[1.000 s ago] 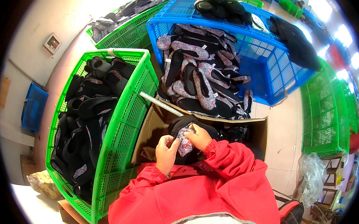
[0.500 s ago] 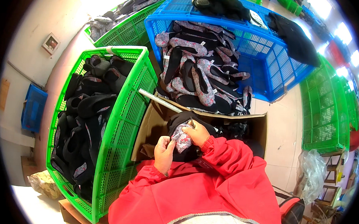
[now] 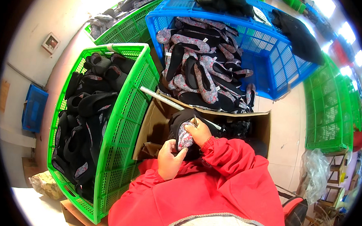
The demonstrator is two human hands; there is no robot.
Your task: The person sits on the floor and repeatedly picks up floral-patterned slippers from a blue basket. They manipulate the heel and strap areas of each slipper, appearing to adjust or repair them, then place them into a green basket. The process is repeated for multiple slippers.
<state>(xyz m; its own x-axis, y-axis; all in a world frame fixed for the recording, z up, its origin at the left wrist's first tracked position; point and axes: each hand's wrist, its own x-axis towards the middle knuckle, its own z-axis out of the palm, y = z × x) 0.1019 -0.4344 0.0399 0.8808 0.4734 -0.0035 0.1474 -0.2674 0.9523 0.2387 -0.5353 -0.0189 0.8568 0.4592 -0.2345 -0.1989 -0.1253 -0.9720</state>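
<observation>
A black slipper with a pink-and-grey floral part (image 3: 184,138) is held over an open cardboard box (image 3: 264,134). My right hand (image 3: 200,133) is closed on its right side, thumb pressing the floral cloth. A thin dark tool (image 3: 195,120), perhaps small snips, sticks up by the right fingers; most of it is hidden. Next to the slipper's lower left edge is my left hand (image 3: 169,159), thumb and forefinger apart, their tips close to the cloth or touching it.
At left stands a green crate (image 3: 127,123) full of black slippers. Ahead, a blue crate (image 3: 284,72) lies tipped with floral-and-black slippers (image 3: 206,82) spilling toward me. A white rod (image 3: 161,97) crosses the box. Green crates (image 3: 328,114) and a plastic bag (image 3: 315,173) are at right.
My left thumb and forefinger have parted from their pinch on the floral cloth, and that hand has shifted slightly lower. The floral part lies flatter against the slipper; my right hand keeps its hold.
</observation>
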